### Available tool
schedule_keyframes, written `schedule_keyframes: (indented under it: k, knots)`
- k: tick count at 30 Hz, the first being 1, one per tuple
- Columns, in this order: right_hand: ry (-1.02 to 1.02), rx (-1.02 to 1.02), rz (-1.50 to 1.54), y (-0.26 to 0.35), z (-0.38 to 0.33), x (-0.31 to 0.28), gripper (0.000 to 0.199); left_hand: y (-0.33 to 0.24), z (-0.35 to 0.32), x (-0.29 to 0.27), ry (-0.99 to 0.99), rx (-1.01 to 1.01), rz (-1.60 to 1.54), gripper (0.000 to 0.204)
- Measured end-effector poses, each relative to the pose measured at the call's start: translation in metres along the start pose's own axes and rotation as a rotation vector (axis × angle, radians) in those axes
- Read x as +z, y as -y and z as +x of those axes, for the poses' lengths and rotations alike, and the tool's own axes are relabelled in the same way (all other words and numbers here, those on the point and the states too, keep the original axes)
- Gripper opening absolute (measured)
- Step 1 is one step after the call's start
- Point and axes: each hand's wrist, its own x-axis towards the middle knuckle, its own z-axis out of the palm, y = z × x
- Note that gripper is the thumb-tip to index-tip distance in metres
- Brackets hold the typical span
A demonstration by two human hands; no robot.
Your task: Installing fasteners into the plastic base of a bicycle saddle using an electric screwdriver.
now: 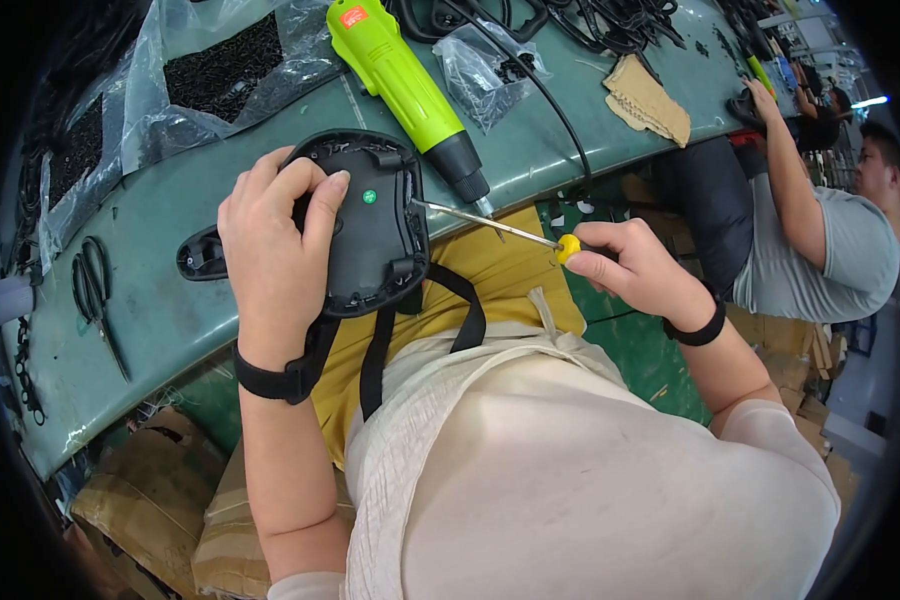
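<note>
My left hand [275,235] is closed on a black molded plastic part [375,245] with a small round green sticker, its thumb lying across the top face. The part rests at the table's near edge, and a black strap hangs beside it. In my right hand [635,265] is a screwdriver [500,226] with a yellow and dark handle. Its long metal shaft points left, and the tip meets the right rim of the black part. A lime-green power screwdriver [400,80] lies just beyond, its dark nose near the screwdriver's shaft.
Clear plastic bags of small black screws [225,75] lie at the far left. Black scissors [92,290] rest on the green table [165,325]. A small clear bag [485,70] and torn cardboard [648,100] lie farther back. Another person [810,230] sits at right. Cardboard boxes [155,490] stand below.
</note>
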Motion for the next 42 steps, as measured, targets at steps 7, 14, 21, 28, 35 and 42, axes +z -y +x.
schedule_keyframes:
  k: [7,14,21,28,35,42]
  knots:
    - [-0.487,-0.257,0.910,-0.016,0.000,0.003,0.035,0.000,0.003,0.001,-0.017,0.002,-0.015,0.021]
    - [-0.681,0.129,0.067,-0.076,0.003,-0.060,0.033,-0.008,0.012,0.013,-0.062,-0.107,-0.046,0.021]
    - [-0.637,0.058,-0.166,-0.081,0.003,-0.058,0.037,-0.011,0.007,0.006,-0.084,-0.065,-0.057,0.017]
    - [-0.704,-0.054,-0.276,-0.072,0.047,-0.062,0.034,-0.025,0.001,-0.011,-0.246,-0.181,-0.536,0.015]
    - [-1.043,-0.349,-0.391,-0.052,0.098,-0.077,0.030,-0.031,-0.009,-0.012,-0.123,-0.192,-0.609,0.011]
    - [-0.545,-0.463,-0.037,0.045,0.142,-0.022,0.028,-0.029,-0.012,-0.006,-0.044,-0.305,-0.759,0.003]
